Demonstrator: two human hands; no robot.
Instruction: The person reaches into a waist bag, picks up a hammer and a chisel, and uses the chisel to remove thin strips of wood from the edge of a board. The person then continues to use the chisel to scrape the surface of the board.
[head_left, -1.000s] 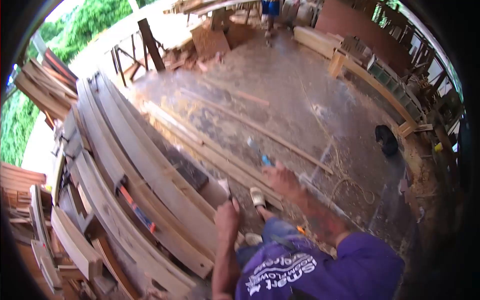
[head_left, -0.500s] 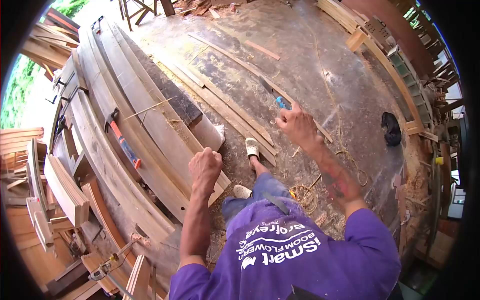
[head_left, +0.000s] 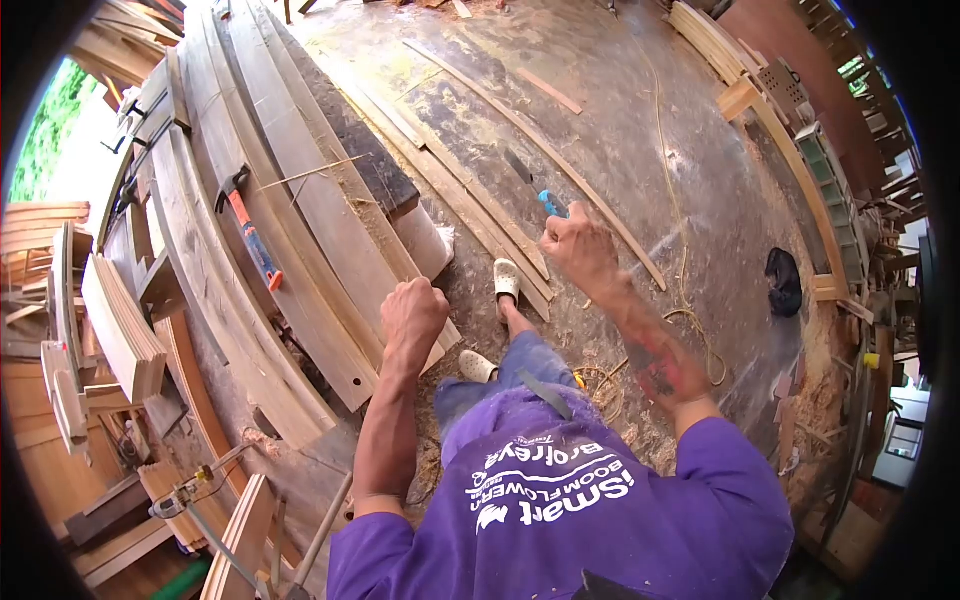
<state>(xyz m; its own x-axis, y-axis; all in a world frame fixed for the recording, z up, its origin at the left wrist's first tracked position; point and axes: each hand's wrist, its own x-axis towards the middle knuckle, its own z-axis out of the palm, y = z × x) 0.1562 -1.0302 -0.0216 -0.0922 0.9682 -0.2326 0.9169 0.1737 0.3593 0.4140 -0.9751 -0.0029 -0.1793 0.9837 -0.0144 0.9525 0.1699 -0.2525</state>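
Tool [head_left: 546, 198] is sitting in the right hand [head_left: 580, 242], out over the floor [head_left: 620, 130]; fingers are closing around its blue handle, dark blade is pointing away from the body. Left hand [head_left: 413, 312] is making a closed fist near the ends of the long planks [head_left: 330, 200]; can't tell if it's gripping anything. Hammer [head_left: 250, 232] is lying on the planks, left of that fist. Clamps [head_left: 126, 192] are sitting farther left. Boards [head_left: 455, 185] are lying on the floor, running toward the clogs [head_left: 507, 279]. Rope [head_left: 684, 318] is trailing right of them; black bag [head_left: 785, 283] is resting beyond.
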